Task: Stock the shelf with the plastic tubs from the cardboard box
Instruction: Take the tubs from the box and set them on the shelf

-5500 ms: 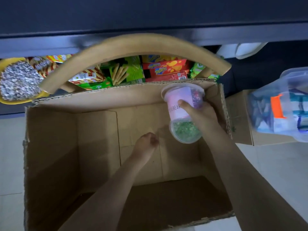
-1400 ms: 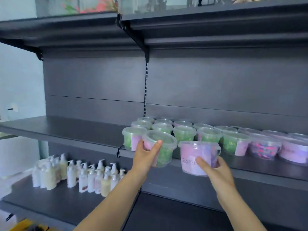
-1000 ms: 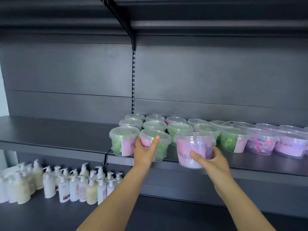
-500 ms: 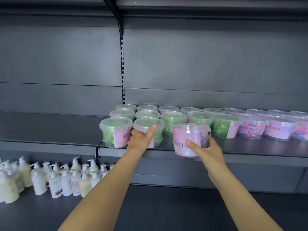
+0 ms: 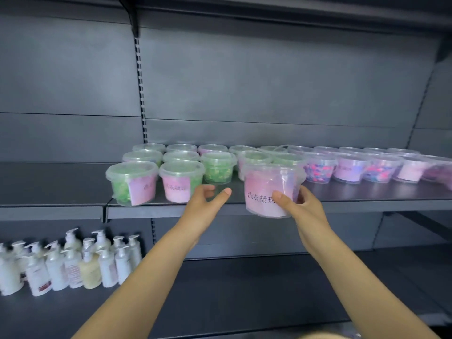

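One pink tub (image 5: pixel 269 189) gripped in my right hand (image 5: pixel 302 209), fingers curled round its wall, at the front edge of the shelf (image 5: pixel 367 200), apparently not seated. Empty left hand (image 5: pixel 204 204), fingers loosely spread. Risk: base catches the lip and tips, or shoves the green tub (image 5: pixel 254 158) behind.

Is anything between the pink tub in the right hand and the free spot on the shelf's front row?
Only the open left hand, which hovers over the bare front strip of the shelf left of the pink tub that the right hand holds. No other obstacle shows.
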A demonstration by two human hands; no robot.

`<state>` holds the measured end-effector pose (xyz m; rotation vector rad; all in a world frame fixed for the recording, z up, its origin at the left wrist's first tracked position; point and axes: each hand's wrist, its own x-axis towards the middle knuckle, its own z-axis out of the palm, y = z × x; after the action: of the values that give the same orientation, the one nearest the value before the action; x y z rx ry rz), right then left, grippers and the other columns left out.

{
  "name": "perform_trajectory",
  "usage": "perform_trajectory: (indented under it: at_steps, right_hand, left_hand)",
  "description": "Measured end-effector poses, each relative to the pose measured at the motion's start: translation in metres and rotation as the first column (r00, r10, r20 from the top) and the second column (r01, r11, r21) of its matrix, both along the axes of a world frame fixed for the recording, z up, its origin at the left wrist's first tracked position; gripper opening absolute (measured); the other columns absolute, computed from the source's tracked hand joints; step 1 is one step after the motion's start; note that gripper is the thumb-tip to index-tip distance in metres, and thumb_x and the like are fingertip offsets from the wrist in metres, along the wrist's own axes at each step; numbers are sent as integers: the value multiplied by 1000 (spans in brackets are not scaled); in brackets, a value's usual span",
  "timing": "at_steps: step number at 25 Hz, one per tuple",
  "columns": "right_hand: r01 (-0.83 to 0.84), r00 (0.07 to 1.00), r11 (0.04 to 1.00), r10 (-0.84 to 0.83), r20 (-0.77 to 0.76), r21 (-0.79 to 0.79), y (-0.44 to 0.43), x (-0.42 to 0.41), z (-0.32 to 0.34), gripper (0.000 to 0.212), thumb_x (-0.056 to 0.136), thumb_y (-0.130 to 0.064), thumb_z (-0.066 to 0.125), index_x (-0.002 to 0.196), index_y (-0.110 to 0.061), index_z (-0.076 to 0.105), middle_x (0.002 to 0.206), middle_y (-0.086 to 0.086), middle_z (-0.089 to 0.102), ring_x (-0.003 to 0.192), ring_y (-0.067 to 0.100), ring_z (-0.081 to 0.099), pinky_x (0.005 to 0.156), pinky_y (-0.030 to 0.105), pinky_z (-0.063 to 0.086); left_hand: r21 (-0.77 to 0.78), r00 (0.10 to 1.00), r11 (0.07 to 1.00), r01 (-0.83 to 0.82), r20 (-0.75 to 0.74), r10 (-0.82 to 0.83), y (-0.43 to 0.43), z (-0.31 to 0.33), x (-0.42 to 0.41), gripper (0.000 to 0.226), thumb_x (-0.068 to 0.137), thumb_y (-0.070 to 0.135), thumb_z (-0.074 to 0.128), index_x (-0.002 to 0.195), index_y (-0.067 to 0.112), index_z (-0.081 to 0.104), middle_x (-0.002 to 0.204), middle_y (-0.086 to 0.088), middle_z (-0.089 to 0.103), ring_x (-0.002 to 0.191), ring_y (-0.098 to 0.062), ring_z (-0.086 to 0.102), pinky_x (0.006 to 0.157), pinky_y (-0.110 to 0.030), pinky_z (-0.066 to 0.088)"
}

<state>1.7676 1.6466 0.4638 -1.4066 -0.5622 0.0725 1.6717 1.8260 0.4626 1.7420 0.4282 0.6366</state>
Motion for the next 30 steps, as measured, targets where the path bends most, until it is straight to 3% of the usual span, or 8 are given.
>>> perform_trajectory:
  at_steps: [3, 7, 11, 15, 19, 23, 27, 30]
  right_hand:
    - [-10, 1000, 1000, 10, 15, 26, -43, -2, -1, 49, 59, -30, 85, 102, -25, 63, 98, -11, 72, 91, 3, 66, 76, 16, 48]
    - [10, 999, 999, -12, 39, 38, -107, 14, -5, 47, 59, -32, 76, 104, -25, 64, 93, -14, 73, 86, -3, 67, 68, 10, 51]
    - [36, 998, 998, -38, 40, 58, -178, 54, -9, 63, 47, -47, 76, 104, -25, 64, 95, -15, 73, 89, -2, 66, 70, 11, 51]
    - [34, 999, 998, -36, 34, 53, -254, 118, -14, 68, 46, -47, 77, 108, -22, 64, 101, -8, 73, 95, 5, 67, 77, 19, 50]
    - [53, 998, 998, -54, 38, 30, -325, 194, -9, 53, 57, -36, 79, 106, -25, 63, 102, -9, 71, 92, 0, 66, 74, 17, 49]
    - [98, 994, 994, -99, 38, 45, -370, 269, -6, 41, 74, -13, 78, 105, -25, 55, 103, -14, 64, 92, -2, 61, 72, 17, 46]
    - [140, 987, 990, -137, 89, -22, -394, 335, -6, 38, 76, -15, 76, 108, -22, 56, 103, -13, 65, 94, 0, 61, 71, 15, 49]
    - [168, 978, 981, -154, 139, -95, -403, 373, -7, 27, 76, -18, 76, 100, -23, 63, 97, -11, 68, 90, 4, 63, 67, 6, 49]
  left_hand:
    - [-85, 985, 982, 170, 43, -167, -50, 1, 19, 44, 89, 39, 56, 127, 19, 46, 130, 1, 53, 118, -17, 54, 91, -30, 49]
    - [-123, 946, 939, 322, 73, -315, -121, 1, 53, 40, 89, 41, 54, 122, 21, 51, 129, 2, 56, 118, -13, 55, 89, -28, 50]
    - [-163, 911, 897, 412, 97, -401, -196, -2, 96, 26, 91, 37, 52, 112, 23, 56, 124, 2, 61, 116, -13, 57, 96, -35, 50]
    - [-177, 912, 896, 407, 128, -389, -273, -9, 157, 23, 89, 35, 55, 108, 23, 57, 120, 1, 62, 113, -13, 59, 99, -40, 49]
    - [-191, 917, 899, 395, 139, -374, -346, -8, 234, 18, 90, 31, 56, 105, 22, 56, 116, 1, 62, 109, -12, 60, 98, -37, 50]
    - [-147, 910, 899, 412, 105, -400, -393, -4, 308, 35, 88, 35, 59, 118, 18, 53, 122, 0, 61, 112, -12, 60, 97, -32, 49]
    - [-65, 911, 911, 408, 89, -402, -414, -3, 377, 34, 84, 40, 64, 113, 24, 55, 125, -1, 61, 116, -14, 58, 104, -36, 44]
    - [6, 908, 910, 415, 70, -414, -421, -3, 417, 45, 85, 36, 64, 123, 17, 52, 129, -1, 59, 118, -14, 56, 105, -35, 43]
